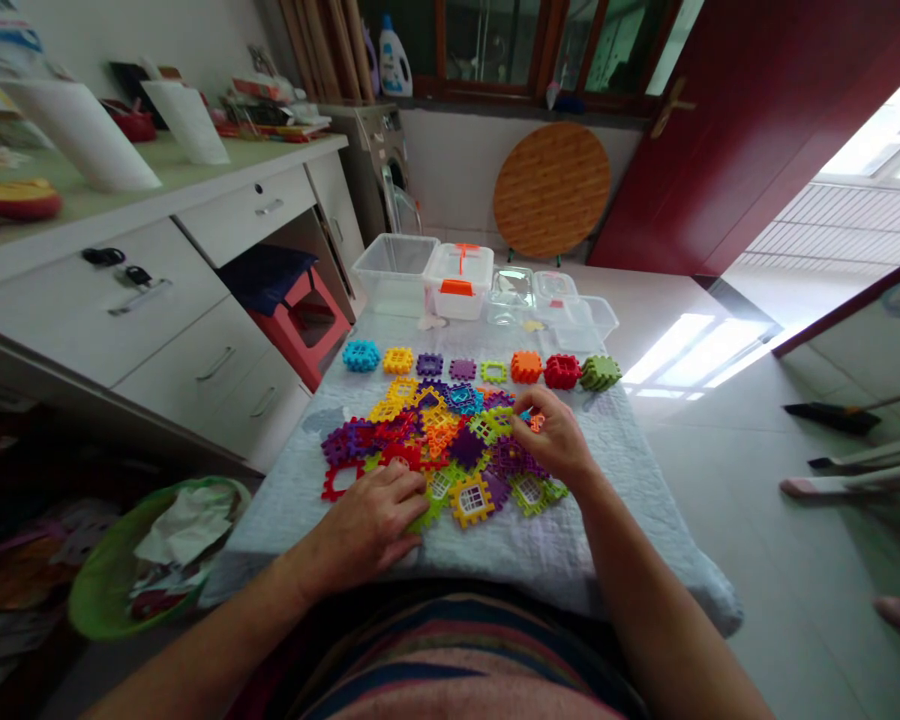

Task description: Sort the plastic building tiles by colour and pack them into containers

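Striped cloth (427,655) on the person's torso lay nearest, on the near side of a jumbled pile of notched plates (467,448), which covered part of a pale tablecloth (270,545). At the pile's near left edge the left hand (384,508) rested palm down, fingers bent over the plates; whether they gripped one could not be told. The right hand (551,430) reached over the pile's right side, thumb and forefinger drawn close by the end of a lime-green plate (493,426) — perhaps a light pinch, but the fingertips hid the contact, so its grip could not be confirmed.

Snagging seemed the likeliest trouble: the plates overlapped at all angles, and their teeth could hook a neighbour and drag it along. Beyond the pile's far right corner, an olive-green stack (600,372) leaned, so a brush from the right knuckles might topple it — or push it into the red stack (562,371) beside it.

The plates looked roughly square and toothed all round, in purple, red, yellow, orange, blue and lime. A yellow plate (472,499) at the pile's near edge had a latticed window; a red frame (341,482) at its left end was hollow.
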A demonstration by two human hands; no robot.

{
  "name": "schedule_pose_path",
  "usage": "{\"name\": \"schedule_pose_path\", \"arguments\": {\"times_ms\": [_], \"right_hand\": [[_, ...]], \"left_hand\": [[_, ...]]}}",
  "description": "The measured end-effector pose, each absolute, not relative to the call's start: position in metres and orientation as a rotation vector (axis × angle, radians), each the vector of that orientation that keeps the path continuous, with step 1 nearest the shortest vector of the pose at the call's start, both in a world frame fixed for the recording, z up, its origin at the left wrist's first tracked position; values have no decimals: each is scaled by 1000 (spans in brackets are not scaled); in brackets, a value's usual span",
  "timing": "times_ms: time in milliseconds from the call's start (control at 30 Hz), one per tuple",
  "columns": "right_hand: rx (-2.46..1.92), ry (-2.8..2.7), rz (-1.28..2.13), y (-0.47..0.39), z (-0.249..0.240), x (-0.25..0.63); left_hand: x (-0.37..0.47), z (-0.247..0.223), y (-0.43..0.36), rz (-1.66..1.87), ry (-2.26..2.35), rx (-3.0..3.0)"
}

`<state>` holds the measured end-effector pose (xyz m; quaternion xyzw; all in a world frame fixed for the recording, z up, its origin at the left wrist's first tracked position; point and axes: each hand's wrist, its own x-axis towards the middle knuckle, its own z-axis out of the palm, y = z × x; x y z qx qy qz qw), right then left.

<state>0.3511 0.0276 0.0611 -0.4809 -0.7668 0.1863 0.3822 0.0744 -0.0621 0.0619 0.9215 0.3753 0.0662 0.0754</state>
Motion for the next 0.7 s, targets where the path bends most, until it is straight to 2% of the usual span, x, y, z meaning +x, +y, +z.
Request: {"name": "schedule_pose_path", "arguments": {"times_ms": [133,467,600,700], "right_hand": [[-1248,-1972,302,32,46,349],[-1265,-2158,352,28,27,351],[-1295,-2211,382,29,26,351],[-1322,-2205,383,29,25,350]], "left_hand": [[78,62,-62,191,1121,2785],[73,50,-62,340,1106,2881],[71,51,-62,477,1226,2866],[70,52,-59,438,1296,2794]]}}
